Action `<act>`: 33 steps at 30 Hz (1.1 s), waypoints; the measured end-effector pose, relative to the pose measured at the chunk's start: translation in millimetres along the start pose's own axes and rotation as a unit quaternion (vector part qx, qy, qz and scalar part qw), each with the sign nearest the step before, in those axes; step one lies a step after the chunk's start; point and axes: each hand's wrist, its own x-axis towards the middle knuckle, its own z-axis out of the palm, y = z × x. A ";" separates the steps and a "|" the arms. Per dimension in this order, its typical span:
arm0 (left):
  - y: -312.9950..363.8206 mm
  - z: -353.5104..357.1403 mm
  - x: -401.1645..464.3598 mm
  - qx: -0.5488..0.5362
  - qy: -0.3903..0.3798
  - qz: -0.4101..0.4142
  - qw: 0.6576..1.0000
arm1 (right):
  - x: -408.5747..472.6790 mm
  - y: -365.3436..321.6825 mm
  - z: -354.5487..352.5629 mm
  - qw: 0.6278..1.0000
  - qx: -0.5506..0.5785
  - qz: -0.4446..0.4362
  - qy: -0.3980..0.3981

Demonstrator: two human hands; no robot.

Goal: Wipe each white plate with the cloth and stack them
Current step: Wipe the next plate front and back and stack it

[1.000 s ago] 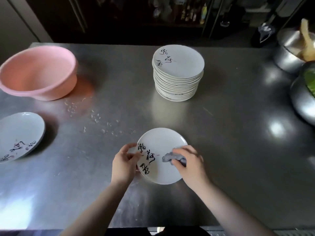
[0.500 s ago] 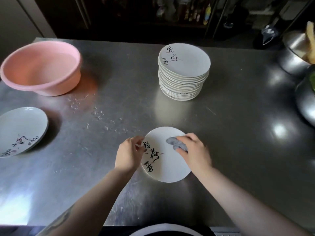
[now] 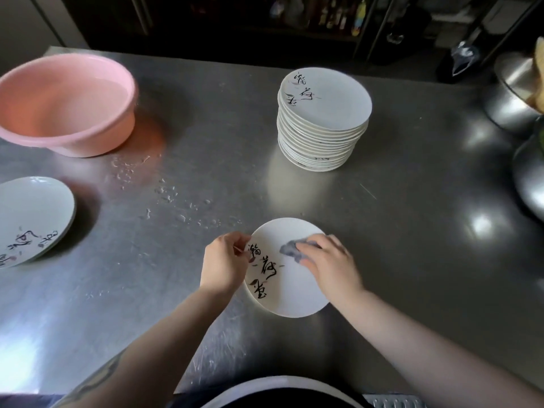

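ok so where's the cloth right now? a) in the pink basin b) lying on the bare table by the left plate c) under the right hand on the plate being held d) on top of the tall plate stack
c: the grey cloth sits under the right hand, pressed on the plate whose left rim the left hand grips.

On the table (image 3: 397,231), I hold a plate (image 3: 291,290) between my left hand (image 3: 223,265) and right hand (image 3: 332,265), a cloth (image 3: 290,249) on it. Beyond stands the plate stack (image 3: 322,122); a basin (image 3: 63,104) lies far left behind, another plate (image 3: 31,219) left.
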 end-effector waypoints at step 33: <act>31.1 3.7 52.0 0.244 -0.156 0.106 0.951 | 36.2 -9.6 -16.8 0.989 -0.082 -0.076 -0.096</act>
